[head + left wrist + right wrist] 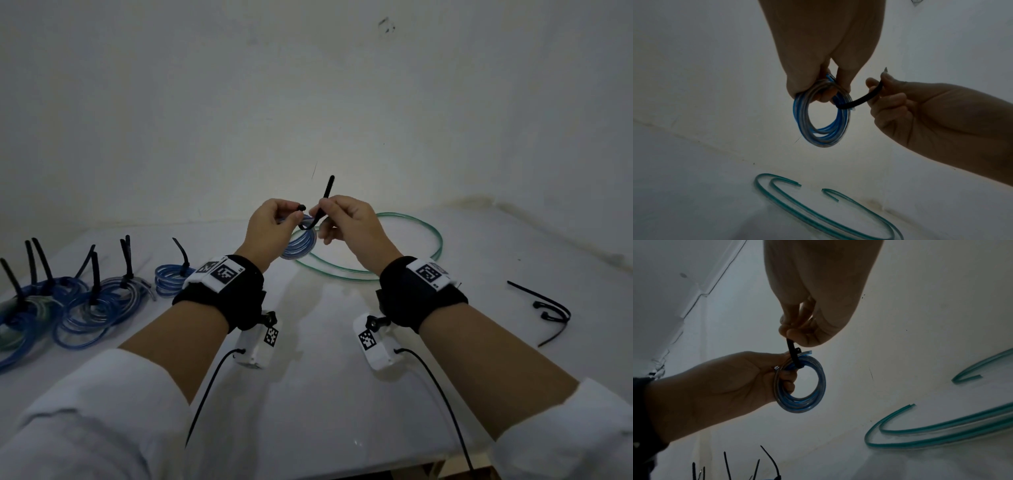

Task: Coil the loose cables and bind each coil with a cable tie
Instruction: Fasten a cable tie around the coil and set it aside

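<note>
My left hand (274, 222) holds a small blue and clear cable coil (299, 246) above the table, fingers curled through its ring (822, 113). A black cable tie (323, 202) loops round the coil's top strands (794, 356). My right hand (346, 219) pinches the tie's strap between thumb and forefinger (875, 88); the tail sticks up past the fingers. The tie's head (302, 207) sits at my left thumb tip. A loose green cable (404, 260) lies in a wide loop on the table behind the hands.
Several tied blue coils (85, 301) with upright black tie tails lie at the left, one more (169, 279) near my left wrist. Spare black ties (548, 308) lie at the right. The white table (325, 394) meets the wall behind.
</note>
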The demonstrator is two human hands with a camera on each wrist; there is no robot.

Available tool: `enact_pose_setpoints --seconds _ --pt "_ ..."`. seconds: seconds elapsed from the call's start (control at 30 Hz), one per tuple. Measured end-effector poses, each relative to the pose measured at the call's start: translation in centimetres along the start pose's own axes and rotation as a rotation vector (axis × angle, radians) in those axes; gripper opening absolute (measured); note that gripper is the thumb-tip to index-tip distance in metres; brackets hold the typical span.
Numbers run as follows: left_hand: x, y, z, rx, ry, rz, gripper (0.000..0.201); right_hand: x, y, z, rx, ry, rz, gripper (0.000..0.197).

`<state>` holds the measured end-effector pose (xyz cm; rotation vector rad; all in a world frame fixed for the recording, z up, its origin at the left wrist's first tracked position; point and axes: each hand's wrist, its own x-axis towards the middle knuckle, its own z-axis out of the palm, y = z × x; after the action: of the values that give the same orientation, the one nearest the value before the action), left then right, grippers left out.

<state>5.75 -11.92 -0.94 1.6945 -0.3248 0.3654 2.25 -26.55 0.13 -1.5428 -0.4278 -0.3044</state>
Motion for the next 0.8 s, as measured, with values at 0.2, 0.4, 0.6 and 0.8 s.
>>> enact_pose_setpoints --seconds 0.2,0.4,0.6,0.8 --pt "0.4 0.4 0.2 0.012 0.031 0.068 0.009 0.7 0.2 0.4 0.039 0.035 -0.005 0.012" --pt "1.2 0.8 1.3 0.009 0.089 0.11 0.008 1.5 0.7 0.5 0.134 0.053 0.019 0.012" --pt "2.5 0.4 2.0 -0.049 0.099 0.115 0.012 2.9 1.3 -0.1 0.165 0.087 0.027 0.021" --pt "3.7 -0.6 2.7 -0.09 0.105 0.131 0.011 4.1 2.9 -0.7 0.108 0.145 0.038 0.021"
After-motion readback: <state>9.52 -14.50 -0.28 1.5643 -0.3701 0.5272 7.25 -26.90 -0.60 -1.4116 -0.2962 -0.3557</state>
